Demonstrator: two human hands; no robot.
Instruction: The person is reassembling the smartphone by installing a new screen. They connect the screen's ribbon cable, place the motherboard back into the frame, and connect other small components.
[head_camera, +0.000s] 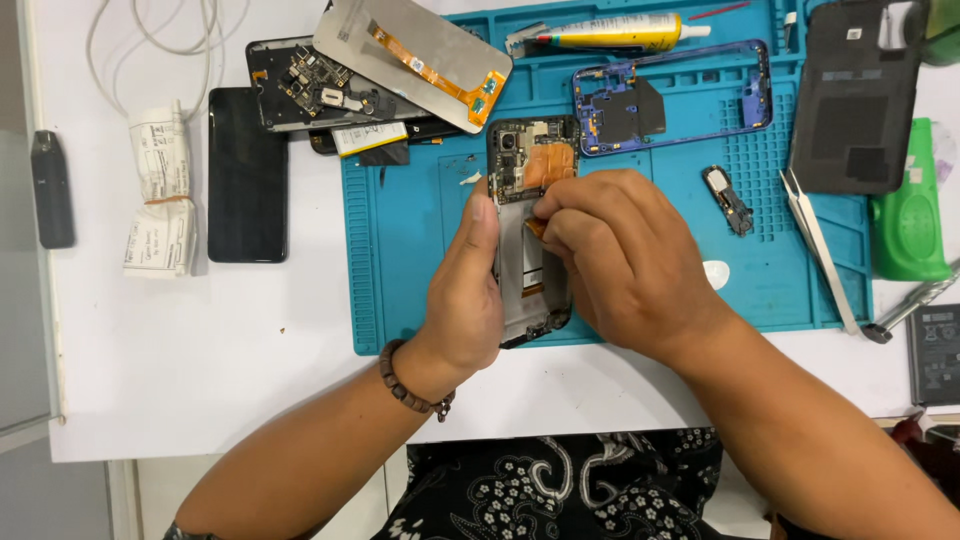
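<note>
Both my hands work on an opened phone, at the centre of the frame.

The blue mat (420, 240) covers the upper middle; on it stands the opened phone (530, 200), back cover off. My left hand (465, 290) is clamped on its left edge, and my right hand (620, 260) has fingertips pinched together on an orange flex strip (545, 165). Tweezers (815, 240) lie at right.

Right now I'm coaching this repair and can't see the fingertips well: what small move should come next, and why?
Probably lift gently at the orange flex. The left hand braces the opened phone by its edge, and the right hand pinches just below that flex on the blue mat, so easing it up slowly seems safest.
</note>
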